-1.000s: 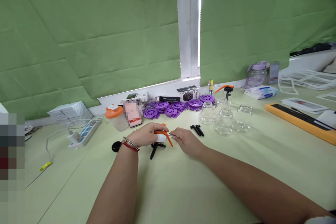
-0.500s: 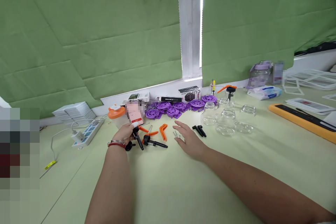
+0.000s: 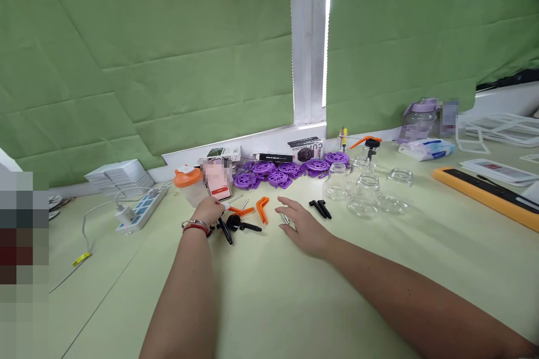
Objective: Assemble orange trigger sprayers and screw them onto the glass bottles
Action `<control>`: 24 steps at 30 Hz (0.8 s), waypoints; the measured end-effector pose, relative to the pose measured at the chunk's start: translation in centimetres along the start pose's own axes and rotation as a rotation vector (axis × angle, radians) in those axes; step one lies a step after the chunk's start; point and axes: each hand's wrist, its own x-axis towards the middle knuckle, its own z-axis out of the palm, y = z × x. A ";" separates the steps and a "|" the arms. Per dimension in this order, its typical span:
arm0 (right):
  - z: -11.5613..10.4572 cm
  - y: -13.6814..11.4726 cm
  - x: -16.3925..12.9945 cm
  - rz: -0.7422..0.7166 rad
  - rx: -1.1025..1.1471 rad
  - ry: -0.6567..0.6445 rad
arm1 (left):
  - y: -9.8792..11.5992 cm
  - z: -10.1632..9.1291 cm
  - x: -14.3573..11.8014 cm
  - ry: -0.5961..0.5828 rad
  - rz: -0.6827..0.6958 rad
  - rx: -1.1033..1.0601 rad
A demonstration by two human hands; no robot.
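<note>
My left hand [image 3: 209, 210], with a red band and a bracelet at the wrist, is closed on a black pump part [image 3: 223, 228] with a white tip, close to the phone [image 3: 218, 184]. A second black pump part [image 3: 243, 225] lies on the table just right of it. Beside that lie orange levers [image 3: 263, 207] and thin metal pins. My right hand [image 3: 300, 224] rests flat with fingers apart, its fingertips touching small metal pins [image 3: 284, 217].
Purple round discs [image 3: 286, 170] line the back by small boxes. Several clear glass jars [image 3: 362, 193] stand at the right with two black sticks [image 3: 320, 208] in front. An orange-lidded cup [image 3: 187, 185], a power strip [image 3: 141, 208] and a yellow-edged board [image 3: 484, 193] also sit on the green table.
My hands were together on an orange and white piece. They have parted: the left moved back toward the phone holding a black pump part, and the right opened over the pins.
</note>
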 end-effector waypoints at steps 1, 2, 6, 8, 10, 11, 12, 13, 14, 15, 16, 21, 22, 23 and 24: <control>0.0 0.0 0.0 -0.001 -0.005 -0.003 | 0.0 -0.1 0.0 0.005 0.009 0.036; 0.1 0.1 0.0 -0.004 -0.007 -0.004 | 0.0 -0.2 0.0 0.006 0.017 0.067; 0.2 0.3 -0.1 -0.017 0.010 -0.009 | 0.3 -0.9 -0.4 0.019 0.042 0.158; 0.2 0.3 -0.1 -0.022 0.014 -0.010 | 0.3 -1.8 -0.6 0.048 0.044 0.195; 0.2 0.4 -0.1 -0.025 0.006 0.000 | 0.0 -2.8 -0.6 0.089 0.024 0.236; 0.2 0.4 0.0 -0.023 -0.002 0.010 | -0.3 -3.4 -0.7 0.109 0.006 0.259; 0.2 0.5 0.1 -0.015 -0.014 0.024 | -0.5 -4.0 -0.7 0.122 -0.015 0.279; 0.2 0.6 0.2 0.000 -0.028 0.044 | -0.8 -4.4 -0.8 0.123 -0.034 0.297; 0.2 0.9 0.3 0.022 -0.044 0.069 | -1.1 -4.8 -0.8 0.112 -0.050 0.310; 0.1 1.1 0.5 0.049 -0.061 0.099 | -1.3 -5.0 -0.9 0.095 -0.063 0.319; 0.1 1.5 0.7 0.078 -0.078 0.130 | -1.5 -5.1 -0.9 0.075 -0.072 0.327; -0.3 3.5 1.5 0.209 -0.130 0.228 | -1.7 -4.0 -1.0 0.001 -0.078 0.353; -0.4 3.7 1.6 0.230 -0.136 0.231 | -1.7 -3.7 -1.0 -0.008 -0.073 0.357; -0.5 3.9 1.7 0.245 -0.141 0.230 | -1.6 -3.4 -1.0 -0.017 -0.066 0.360; -0.5 3.9 1.7 0.252 -0.147 0.227 | -1.6 -3.2 -1.0 -0.025 -0.060 0.365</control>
